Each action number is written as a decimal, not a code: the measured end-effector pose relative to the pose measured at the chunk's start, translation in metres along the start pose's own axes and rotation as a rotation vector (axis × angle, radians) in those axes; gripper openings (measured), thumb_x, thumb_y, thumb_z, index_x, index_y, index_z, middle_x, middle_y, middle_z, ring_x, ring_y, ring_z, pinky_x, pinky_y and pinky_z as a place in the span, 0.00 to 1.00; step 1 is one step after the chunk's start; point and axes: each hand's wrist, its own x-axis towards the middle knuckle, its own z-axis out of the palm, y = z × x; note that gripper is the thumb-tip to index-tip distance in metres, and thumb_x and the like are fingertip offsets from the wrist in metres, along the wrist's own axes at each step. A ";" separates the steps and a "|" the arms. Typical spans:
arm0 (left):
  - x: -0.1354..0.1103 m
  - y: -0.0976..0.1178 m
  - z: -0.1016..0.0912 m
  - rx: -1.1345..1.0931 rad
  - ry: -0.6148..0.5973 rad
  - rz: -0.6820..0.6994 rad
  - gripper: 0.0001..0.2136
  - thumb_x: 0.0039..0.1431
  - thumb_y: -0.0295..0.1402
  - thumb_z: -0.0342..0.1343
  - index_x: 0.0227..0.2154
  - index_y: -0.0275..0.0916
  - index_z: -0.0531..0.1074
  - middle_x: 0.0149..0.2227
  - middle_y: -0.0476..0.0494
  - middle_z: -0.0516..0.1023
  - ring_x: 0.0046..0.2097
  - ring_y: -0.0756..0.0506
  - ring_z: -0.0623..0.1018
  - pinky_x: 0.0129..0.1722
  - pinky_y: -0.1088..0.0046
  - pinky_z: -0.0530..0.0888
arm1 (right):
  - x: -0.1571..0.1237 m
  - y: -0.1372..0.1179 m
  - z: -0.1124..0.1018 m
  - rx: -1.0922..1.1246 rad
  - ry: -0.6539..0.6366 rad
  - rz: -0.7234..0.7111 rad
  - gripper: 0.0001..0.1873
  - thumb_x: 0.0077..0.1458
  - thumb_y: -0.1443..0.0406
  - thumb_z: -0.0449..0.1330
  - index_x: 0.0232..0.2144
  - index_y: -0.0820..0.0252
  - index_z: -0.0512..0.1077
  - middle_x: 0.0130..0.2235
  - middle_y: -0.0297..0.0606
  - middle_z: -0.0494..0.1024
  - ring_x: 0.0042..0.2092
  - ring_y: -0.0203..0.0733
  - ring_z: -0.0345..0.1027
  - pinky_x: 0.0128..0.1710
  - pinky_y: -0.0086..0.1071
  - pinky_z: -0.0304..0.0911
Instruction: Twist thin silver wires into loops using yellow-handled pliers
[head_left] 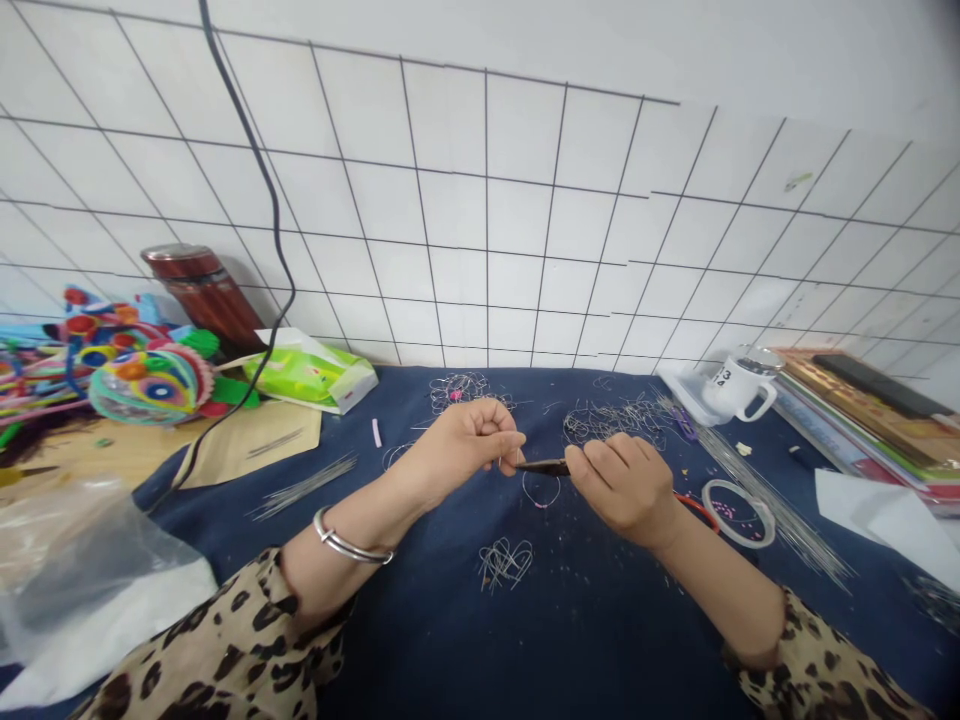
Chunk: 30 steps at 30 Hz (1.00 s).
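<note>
My left hand point(480, 440) is closed in a pinch on a thin wire, only a little of which shows at the fingertips. My right hand point(622, 485) is wrapped round a pair of pliers point(550, 467), whose dark jaws point left and reach the left fingertips. A red curved piece point(697, 510) behind the right wrist looks like a plier handle. Just below the jaws shows a wire loop point(541, 505) with small pink beads at its bottom; I cannot tell whether it hangs or lies on the cloth. Nearer me lies a tangle of wire point(505, 563).
On the dark blue cloth point(465, 660) are straight wires point(304, 487), more tangled wire point(615, 420), and a round clear dish point(739, 513) with pink beads. A white mug point(739, 388) and stacked books point(870, 410) stand right. Tissues point(307, 372) and a red flask point(206, 300) sit left.
</note>
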 end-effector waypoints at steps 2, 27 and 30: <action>-0.001 0.002 -0.001 0.026 -0.003 0.031 0.06 0.53 0.32 0.54 0.26 0.36 0.64 0.23 0.49 0.75 0.25 0.52 0.73 0.26 0.76 0.67 | 0.001 0.000 -0.001 0.026 -0.033 0.009 0.10 0.52 0.65 0.58 0.38 0.59 0.68 0.29 0.33 0.69 0.31 0.35 0.54 0.29 0.34 0.47; -0.011 0.015 -0.008 0.554 -0.041 0.276 0.05 0.56 0.31 0.51 0.26 0.36 0.65 0.23 0.51 0.70 0.26 0.53 0.68 0.27 0.76 0.64 | 0.020 -0.005 -0.022 0.525 -0.425 0.321 0.08 0.55 0.60 0.54 0.29 0.58 0.68 0.28 0.33 0.69 0.33 0.35 0.60 0.31 0.27 0.51; -0.011 0.016 -0.007 0.559 -0.040 0.300 0.05 0.56 0.30 0.51 0.26 0.36 0.66 0.23 0.51 0.69 0.27 0.53 0.68 0.27 0.76 0.64 | 0.021 -0.003 -0.023 0.598 -0.492 0.363 0.08 0.53 0.60 0.56 0.28 0.58 0.68 0.28 0.32 0.69 0.32 0.34 0.61 0.30 0.27 0.51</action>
